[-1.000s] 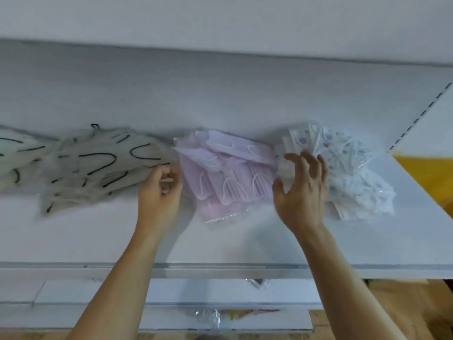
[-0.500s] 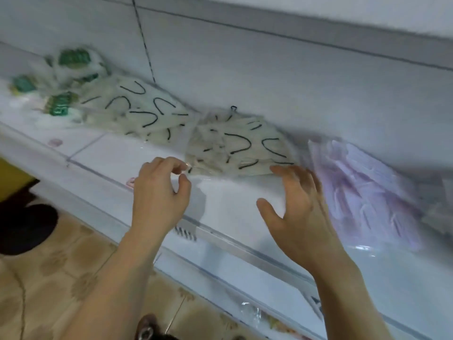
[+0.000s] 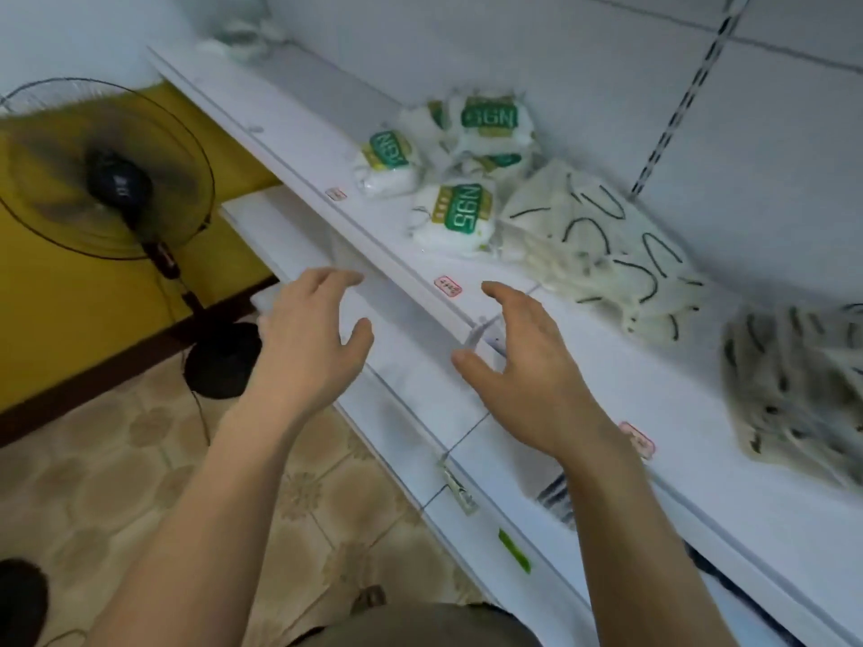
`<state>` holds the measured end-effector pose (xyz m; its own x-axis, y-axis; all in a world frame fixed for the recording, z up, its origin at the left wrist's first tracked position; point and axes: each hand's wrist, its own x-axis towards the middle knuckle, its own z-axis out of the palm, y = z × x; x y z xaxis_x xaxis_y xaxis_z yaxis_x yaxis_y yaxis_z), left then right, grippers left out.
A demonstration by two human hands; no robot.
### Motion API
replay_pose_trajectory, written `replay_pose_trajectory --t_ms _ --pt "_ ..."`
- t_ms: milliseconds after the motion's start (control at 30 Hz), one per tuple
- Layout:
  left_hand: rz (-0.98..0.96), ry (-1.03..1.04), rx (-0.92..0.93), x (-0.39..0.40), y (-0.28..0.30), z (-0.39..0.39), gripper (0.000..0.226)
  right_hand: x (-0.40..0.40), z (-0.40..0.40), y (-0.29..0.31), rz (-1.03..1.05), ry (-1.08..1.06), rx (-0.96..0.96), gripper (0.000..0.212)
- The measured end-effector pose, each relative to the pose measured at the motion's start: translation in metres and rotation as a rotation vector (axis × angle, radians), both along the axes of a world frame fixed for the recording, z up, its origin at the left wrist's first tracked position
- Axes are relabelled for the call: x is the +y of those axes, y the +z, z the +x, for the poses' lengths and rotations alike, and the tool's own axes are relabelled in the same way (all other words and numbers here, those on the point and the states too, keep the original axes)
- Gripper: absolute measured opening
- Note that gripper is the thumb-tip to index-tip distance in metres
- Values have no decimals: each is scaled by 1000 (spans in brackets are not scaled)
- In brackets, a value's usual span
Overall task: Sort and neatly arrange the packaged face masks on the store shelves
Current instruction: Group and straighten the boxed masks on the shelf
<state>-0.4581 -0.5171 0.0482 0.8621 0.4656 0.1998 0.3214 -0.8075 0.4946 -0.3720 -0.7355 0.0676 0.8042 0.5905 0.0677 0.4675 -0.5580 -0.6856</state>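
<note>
Head view: N95 mask packs [image 3: 460,217], white with green labels, lie heaped on the shelf [image 3: 607,366] against the cream black-looped mask packs [image 3: 602,240]. Left hand [image 3: 310,338] and right hand [image 3: 523,361] hover at the shelf's front edge, fingers spread, holding nothing.

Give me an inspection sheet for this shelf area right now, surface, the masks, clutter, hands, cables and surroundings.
Surface: white shelf, with pink price tags along its front edge.
Job's things: N95 packs heaped loosely at the back; cream masks with black loops piled beside them; a blurred second pile further right.
Clutter: nothing seen.
Hands: left hand and right hand both empty, fingers spread, in front of the shelf edge.
Cables: fan cord trailing on the floor.
Surroundings: standing fan, yellow wall, tiled floor.
</note>
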Motion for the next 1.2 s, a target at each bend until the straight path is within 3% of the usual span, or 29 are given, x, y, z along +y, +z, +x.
replay_pose_trajectory --t_ms 333,533,833,1000,1200 --pt "-93 95 -6 163 -1 43 52 200 72 7 29 116 32 69" --pt "-55 54 95 273 -6 119 60 328 152 7 -33 170 -18 67" --pt "-145 134 -1 449 -10 212 55 511 270 25 -148 259 -109 67" --pt "-174 88 -87 569 -12 296 52 625 336 -4 35 143 -6 68" --pt "-228 -76 -18 697 -9 373 53 801 456 6 152 18 -160 64"
